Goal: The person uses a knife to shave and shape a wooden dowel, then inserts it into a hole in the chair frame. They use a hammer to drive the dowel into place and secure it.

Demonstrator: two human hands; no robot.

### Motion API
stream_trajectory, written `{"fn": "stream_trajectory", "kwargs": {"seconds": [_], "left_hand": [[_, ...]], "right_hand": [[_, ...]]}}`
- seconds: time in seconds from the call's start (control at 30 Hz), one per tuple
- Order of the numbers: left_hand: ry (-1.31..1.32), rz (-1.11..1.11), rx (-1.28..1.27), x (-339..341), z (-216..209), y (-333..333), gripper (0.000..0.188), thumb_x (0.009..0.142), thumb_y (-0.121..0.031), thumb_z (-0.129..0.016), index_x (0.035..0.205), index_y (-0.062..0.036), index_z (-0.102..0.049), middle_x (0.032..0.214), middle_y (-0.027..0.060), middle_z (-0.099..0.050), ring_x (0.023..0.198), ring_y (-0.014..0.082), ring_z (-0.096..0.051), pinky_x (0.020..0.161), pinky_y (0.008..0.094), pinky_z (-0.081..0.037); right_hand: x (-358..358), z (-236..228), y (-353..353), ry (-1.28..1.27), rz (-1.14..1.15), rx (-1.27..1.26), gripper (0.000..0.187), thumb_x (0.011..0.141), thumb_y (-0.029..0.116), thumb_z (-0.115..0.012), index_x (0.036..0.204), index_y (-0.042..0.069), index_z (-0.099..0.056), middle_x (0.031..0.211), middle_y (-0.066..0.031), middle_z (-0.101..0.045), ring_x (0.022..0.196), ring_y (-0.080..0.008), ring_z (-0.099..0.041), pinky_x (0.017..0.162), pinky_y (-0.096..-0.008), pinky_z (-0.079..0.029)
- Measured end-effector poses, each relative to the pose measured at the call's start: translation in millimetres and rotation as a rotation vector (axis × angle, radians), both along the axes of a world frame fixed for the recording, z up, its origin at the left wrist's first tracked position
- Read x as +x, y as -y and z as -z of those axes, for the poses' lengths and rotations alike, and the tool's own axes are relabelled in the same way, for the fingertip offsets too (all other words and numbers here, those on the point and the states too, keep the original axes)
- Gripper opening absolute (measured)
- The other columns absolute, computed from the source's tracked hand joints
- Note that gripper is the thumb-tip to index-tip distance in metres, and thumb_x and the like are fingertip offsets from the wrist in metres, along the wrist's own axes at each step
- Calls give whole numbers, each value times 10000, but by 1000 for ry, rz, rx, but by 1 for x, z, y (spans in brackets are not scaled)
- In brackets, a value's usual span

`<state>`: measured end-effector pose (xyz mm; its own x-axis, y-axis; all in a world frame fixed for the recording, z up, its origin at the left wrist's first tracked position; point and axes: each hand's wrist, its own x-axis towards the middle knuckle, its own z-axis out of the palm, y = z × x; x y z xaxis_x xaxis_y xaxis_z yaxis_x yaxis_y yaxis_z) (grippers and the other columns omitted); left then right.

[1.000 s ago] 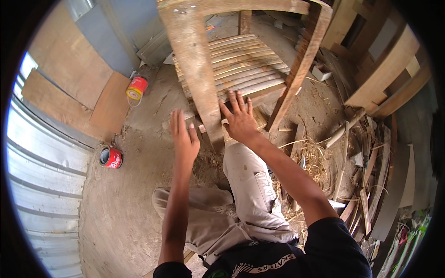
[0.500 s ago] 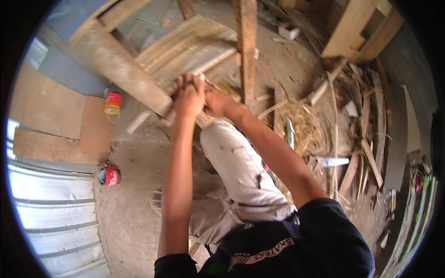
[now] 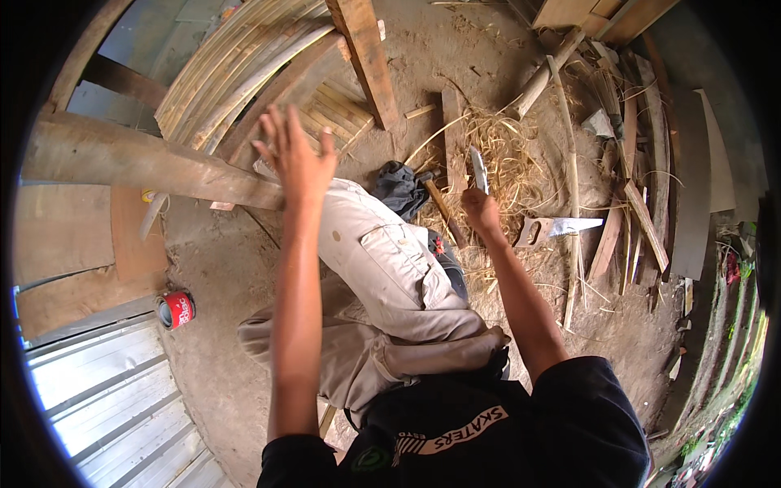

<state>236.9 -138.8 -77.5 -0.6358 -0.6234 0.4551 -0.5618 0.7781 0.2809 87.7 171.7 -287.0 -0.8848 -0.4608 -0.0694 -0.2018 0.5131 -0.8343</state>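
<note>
My left hand [image 3: 298, 163] is raised with its fingers spread and nothing in it, above my knee and near the end of a wooden beam [image 3: 163, 163]. Lower on the right, my right hand [image 3: 482, 210] is closed around the handle of a knife [image 3: 479, 169]. Its pale blade points away from me, over curly wood shavings [image 3: 521, 171]; the grip is hidden by my fingers. A hammer [image 3: 440, 205] with a wooden handle lies left of that hand, beside a crumpled black cloth or bag [image 3: 399, 189]. To the right rests a handsaw [image 3: 561, 228].
Bundled bamboo-like strips [image 3: 220, 73] lean at the far left, next to an upright post [image 3: 364, 57]. A red can [image 3: 175, 310] stands on the dirt floor near the corrugated metal sheet [image 3: 122, 398]. Scrap boards [image 3: 643, 228] pile up along the right side.
My hands were together at the wood by the beam and have parted. The left lifted open; the right moved rightward and down and took hold of the knife on the shavings.
</note>
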Motion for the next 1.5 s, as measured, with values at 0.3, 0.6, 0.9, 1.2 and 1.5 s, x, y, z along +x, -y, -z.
{"fn": "stream_trajectory", "kwargs": {"seconds": [0.3, 0.6, 0.9, 1.2, 1.5], "left_hand": [[190, 160, 398, 1, 85, -69, 369, 935, -309, -650, 1168, -25, -684, 1205, 210, -672, 1241, 339, -578, 1068, 435, -421], [78, 28, 734, 19, 97, -43, 323, 957, -300, -636, 1118, -28, -700, 1087, 167, -724, 1047, 325, -680, 895, 378, -511], [268, 135, 651, 8, 117, -41, 329, 925, -330, -627, 1057, -40, -711, 1053, 179, -723, 1003, 378, -673, 885, 438, -521], [409, 147, 493, 5, 112, -51, 269, 927, -291, -602, 1033, -68, -709, 1049, 184, -722, 998, 369, -681, 882, 458, -522], [1080, 177, 675, -41, 165, -83, 681, 912, -255, -596, 1537, -190, -333, 1416, 183, -554, 1288, 346, -551, 1085, 476, -425]], "right_hand": [[70, 63, 103, -23, -434, 119, 240, 901, 147, -589, 1097, 59, -696, 944, -195, -716, 885, -360, -702, 808, -437, -557], [36, 79, 126, -286, -380, 135, 440, 882, 129, -568, 1315, 53, -541, 1296, -244, -553, 1195, -439, -519, 1007, -498, -439], [41, 88, 113, -44, -313, 308, 294, 883, 121, -525, 1153, 105, -644, 1178, -228, -637, 1104, -414, -613, 946, -464, -507], [20, 57, 127, -96, -410, 9, 242, 838, 143, -619, 1060, 64, -676, 1130, -210, -645, 1039, -420, -625, 885, -472, -519], [10, 53, 118, -199, -168, -169, 348, 825, 64, -649, 1165, -10, -645, 1156, -254, -627, 1063, -450, -608, 931, -463, -508]]}}
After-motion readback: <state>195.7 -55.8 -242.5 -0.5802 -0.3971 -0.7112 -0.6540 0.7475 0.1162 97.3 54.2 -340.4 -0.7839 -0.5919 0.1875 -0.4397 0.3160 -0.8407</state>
